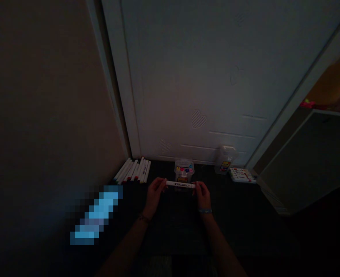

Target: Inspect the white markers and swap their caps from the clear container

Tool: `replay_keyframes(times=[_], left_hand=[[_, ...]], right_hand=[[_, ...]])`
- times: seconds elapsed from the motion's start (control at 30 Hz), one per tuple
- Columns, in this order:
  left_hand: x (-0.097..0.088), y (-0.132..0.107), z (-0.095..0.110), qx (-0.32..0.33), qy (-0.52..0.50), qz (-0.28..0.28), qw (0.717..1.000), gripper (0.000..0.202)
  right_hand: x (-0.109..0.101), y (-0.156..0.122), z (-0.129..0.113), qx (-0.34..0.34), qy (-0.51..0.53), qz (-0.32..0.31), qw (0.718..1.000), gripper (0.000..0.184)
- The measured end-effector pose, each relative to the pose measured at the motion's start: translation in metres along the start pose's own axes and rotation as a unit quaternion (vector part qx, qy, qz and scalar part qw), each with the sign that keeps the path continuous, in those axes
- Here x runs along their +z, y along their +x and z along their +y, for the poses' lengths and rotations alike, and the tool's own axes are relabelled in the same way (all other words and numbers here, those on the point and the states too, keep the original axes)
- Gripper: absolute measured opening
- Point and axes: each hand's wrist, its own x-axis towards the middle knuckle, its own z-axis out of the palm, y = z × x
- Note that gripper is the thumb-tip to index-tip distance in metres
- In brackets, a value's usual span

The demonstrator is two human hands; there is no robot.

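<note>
Both of my hands hold one white marker [180, 185] level between them, a dark print along its barrel. My left hand [155, 193] pinches its left end and my right hand [202, 195] grips the right end. Just behind the marker stands a clear plastic box [184, 168], in which several markers with coloured ends show. The marker hides part of the box's front. To the left, a group of white markers [135, 170] with coloured tips lies side by side on the dark table [172, 227].
A second clear container [226, 159] stands at the back right by the white panel [170, 77]. Beside it lies a stack of white markers [243, 175]. A glowing, pixelated rectangle [97, 215] is at the left. A wall [43, 96] bounds the table's left side.
</note>
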Motion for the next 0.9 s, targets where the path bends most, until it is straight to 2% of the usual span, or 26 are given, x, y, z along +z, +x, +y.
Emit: replay_keyframes(times=[0.9], left_hand=[[0.0004,0.0002,0.0035,0.002,0.023,0.002,1.000,0.026]], right_hand=[[0.0003,-0.0009,-0.0074,-0.006,-0.016,0.006,1.000,0.031]])
